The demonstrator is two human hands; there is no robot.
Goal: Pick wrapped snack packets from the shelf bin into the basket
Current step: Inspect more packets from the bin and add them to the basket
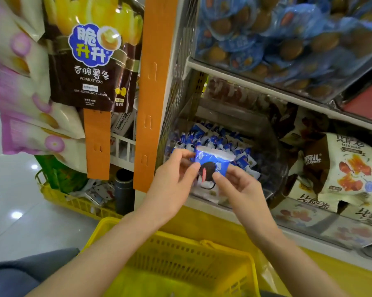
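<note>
A blue and white wrapped snack packet (pixel 213 163) is held up in front of the shelf bin (pixel 273 168). My left hand (pixel 172 181) pinches its left edge and my right hand (pixel 238 187) pinches its lower right edge. Behind it, the clear bin holds several more blue and white packets (pixel 204 140). The yellow basket (pixel 180 264) sits below my forearms, close to me, and what is in it I cannot make out.
An orange hanging strip (pixel 157 82) with a brown potato-stick bag (pixel 92 61) hangs left of the bin. Brown and white snack bags (pixel 348 168) fill the shelf to the right. Blue packs (pixel 288 39) lie on the shelf above. Another yellow crate (pixel 73 202) stands on the floor at left.
</note>
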